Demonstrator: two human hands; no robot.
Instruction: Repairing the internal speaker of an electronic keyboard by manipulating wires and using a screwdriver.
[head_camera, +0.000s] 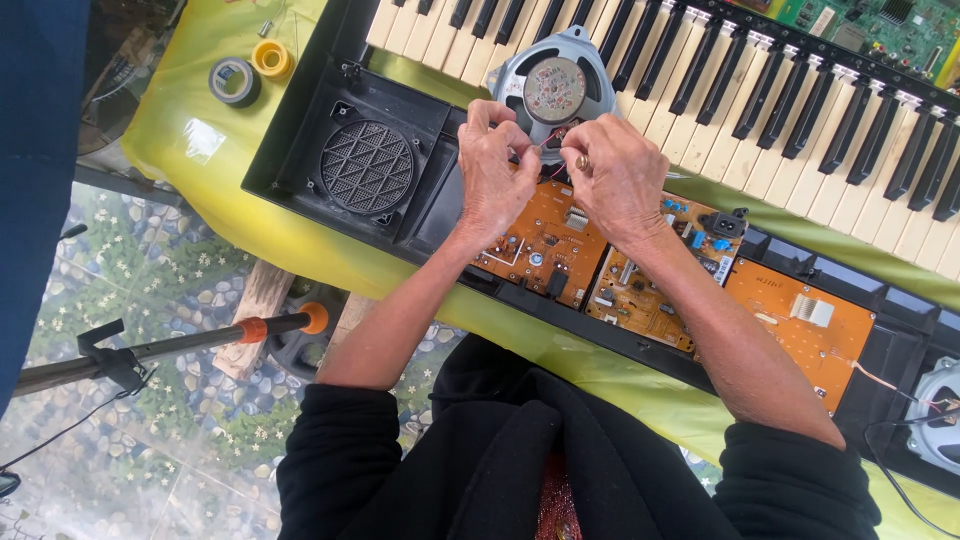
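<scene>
pinching thin wires (548, 142) between fingertips, the left hand (493, 172) and right hand (618, 180) meet beside the speaker (553, 88), which rests on the keyboard (800, 110) above an orange board (545, 245); tape rolls (252, 70) lie apart on the counter (190, 130).

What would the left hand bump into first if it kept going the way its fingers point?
Probably the round grey speaker. The left hand points up and away from the person, its fingertips already near the speaker's lower edge. The keyboard keys lie beyond. Depth is hard to judge.
</scene>
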